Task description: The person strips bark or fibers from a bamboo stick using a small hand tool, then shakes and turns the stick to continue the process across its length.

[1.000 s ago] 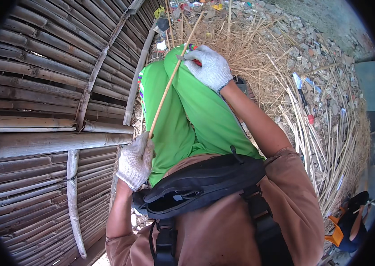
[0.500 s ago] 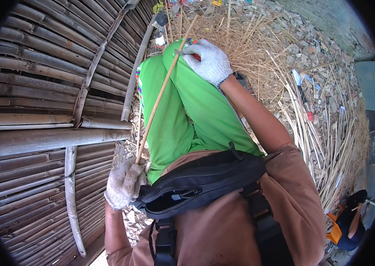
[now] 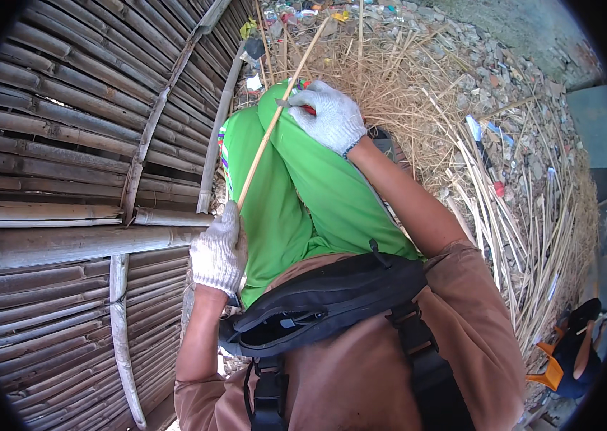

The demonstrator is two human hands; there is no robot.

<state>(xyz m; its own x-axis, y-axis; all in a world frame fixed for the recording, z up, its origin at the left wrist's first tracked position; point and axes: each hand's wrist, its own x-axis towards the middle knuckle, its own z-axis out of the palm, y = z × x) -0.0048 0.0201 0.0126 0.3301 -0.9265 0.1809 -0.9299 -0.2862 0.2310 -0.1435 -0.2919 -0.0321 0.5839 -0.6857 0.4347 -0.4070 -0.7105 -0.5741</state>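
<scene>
One bamboo wall (image 3: 66,136) beside left hand (image 3: 218,251); straw (image 3: 389,90) ahead.

No text, label, brand, number or sign can be read.
</scene>
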